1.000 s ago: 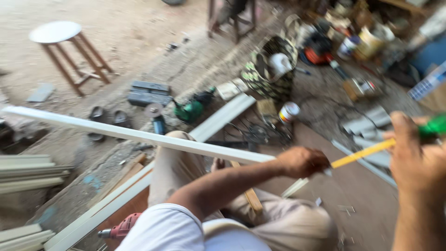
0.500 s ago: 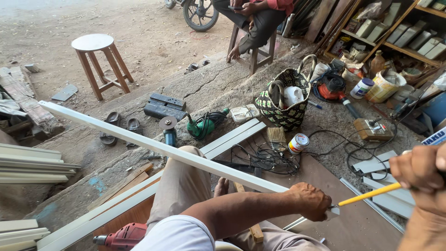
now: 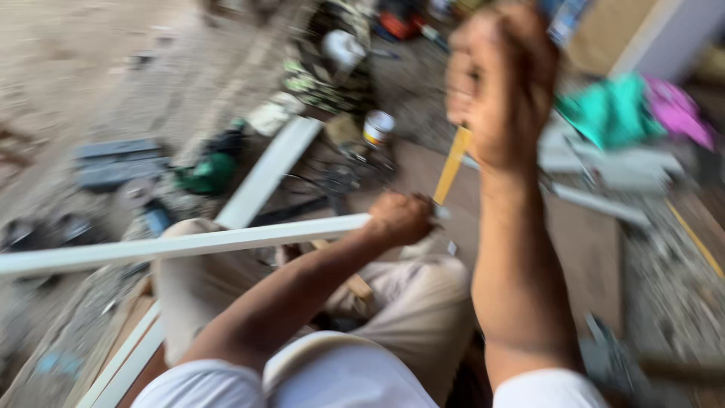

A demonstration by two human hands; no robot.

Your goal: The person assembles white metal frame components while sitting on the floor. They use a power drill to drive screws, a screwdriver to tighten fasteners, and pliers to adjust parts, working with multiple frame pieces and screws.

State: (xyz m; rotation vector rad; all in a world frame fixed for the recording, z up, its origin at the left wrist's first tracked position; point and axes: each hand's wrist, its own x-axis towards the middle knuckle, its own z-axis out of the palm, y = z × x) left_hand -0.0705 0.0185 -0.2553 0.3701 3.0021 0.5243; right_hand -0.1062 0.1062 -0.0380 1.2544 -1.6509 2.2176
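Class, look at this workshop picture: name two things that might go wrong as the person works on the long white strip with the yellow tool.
1. The left hand grips only one end of the long white strip, so its free length might sag or swing into the clutter.
2. The right hand brings the yellow tool down close to the left hand; a slip could hurt the fingers.

— What is your left hand [image 3: 400, 217] gripping?
— A long white strip [image 3: 189, 243], lying nearly level and running off to your left.
— And your right hand [image 3: 502, 83]?
— A thin yellow stick [image 3: 451, 166], slanting down until it meets the strip's end.
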